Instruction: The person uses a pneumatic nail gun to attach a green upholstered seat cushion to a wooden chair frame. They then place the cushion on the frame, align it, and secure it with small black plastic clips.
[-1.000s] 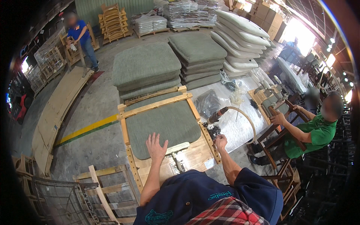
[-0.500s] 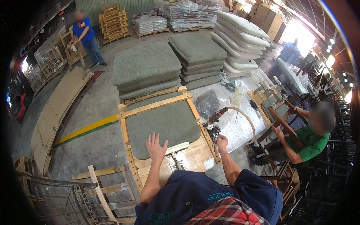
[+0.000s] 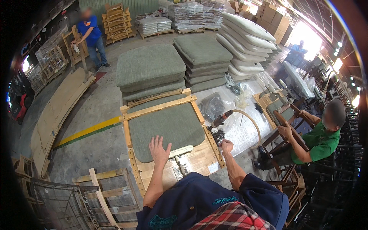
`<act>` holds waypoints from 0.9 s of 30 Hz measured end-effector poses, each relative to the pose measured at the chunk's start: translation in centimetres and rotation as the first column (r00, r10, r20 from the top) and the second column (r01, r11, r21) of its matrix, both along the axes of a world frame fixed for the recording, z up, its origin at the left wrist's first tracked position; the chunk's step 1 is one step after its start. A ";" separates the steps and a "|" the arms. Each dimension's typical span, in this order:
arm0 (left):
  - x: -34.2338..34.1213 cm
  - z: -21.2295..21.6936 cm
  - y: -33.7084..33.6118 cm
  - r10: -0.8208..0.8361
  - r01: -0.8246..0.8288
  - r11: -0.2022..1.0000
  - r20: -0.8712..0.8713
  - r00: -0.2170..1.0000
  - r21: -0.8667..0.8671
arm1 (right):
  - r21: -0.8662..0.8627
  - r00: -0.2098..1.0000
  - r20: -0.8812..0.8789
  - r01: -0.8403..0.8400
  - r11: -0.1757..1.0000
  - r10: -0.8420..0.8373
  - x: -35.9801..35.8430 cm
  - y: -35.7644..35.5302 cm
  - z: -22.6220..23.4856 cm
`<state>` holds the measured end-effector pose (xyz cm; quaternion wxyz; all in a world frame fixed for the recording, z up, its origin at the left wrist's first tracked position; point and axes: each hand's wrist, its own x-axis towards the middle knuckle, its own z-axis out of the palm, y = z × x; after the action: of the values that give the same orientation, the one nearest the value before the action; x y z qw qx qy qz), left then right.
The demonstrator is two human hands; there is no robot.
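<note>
Looking down over a workshop floor. Pressing a left hand [image 3: 159, 147] flat, fingers spread and holding nothing, on the near edge of a green cushion [image 3: 168, 128] lying inside a wooden frame [image 3: 159, 108] on the floor. Curling a right hand [image 3: 227, 147] closed at the frame's right rail, touching a dark clump just below an air tool [image 3: 220, 119]; not possible to tell what exactly is being gripped. Trailing a hose [image 3: 251, 120] in a loop from the tool across the plastic sheet to the right.

Risking, as a judgement: sliding the cushion out of square under the one-handed press, since only its near edge is being pinned. Risking snagging the hose loop and tugging the tool off the rail. Risking fingers too near the tool's nose, with the right hand sitting so close beneath it. Sitting near on the right, another person [image 3: 320, 142] working on a chair, within reach of a swinging hose.
</note>
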<state>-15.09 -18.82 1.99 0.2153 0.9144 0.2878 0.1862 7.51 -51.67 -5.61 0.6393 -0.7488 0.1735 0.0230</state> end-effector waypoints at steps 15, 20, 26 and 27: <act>0.7 0.1 0.2 0.086 -0.050 0.962 0.124 0.989 -0.268 | 0.021 0.917 0.118 -0.386 0.922 0.381 -3.8 7.8 7.7; 2.3 3.1 -2.6 0.537 0.305 0.065 0.291 0.791 -0.950 | 0.006 0.742 0.150 -0.662 0.749 0.654 -8.7 13.9 11.9; 3.2 1.6 -6.2 0.582 0.524 -0.283 0.290 0.760 -0.804 | -0.232 0.487 0.268 -0.805 0.546 0.831 -11.9 16.0 14.7; 3.1 1.5 -6.2 0.583 0.505 -0.311 0.258 0.770 -0.805 | -0.238 0.464 0.241 -0.823 0.515 0.852 -12.2 16.0 15.4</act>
<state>-12.01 -25.07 3.50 0.9322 0.1913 0.2536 0.1735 -4.69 -35.69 9.74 0.5311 -0.7566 -0.3240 0.2011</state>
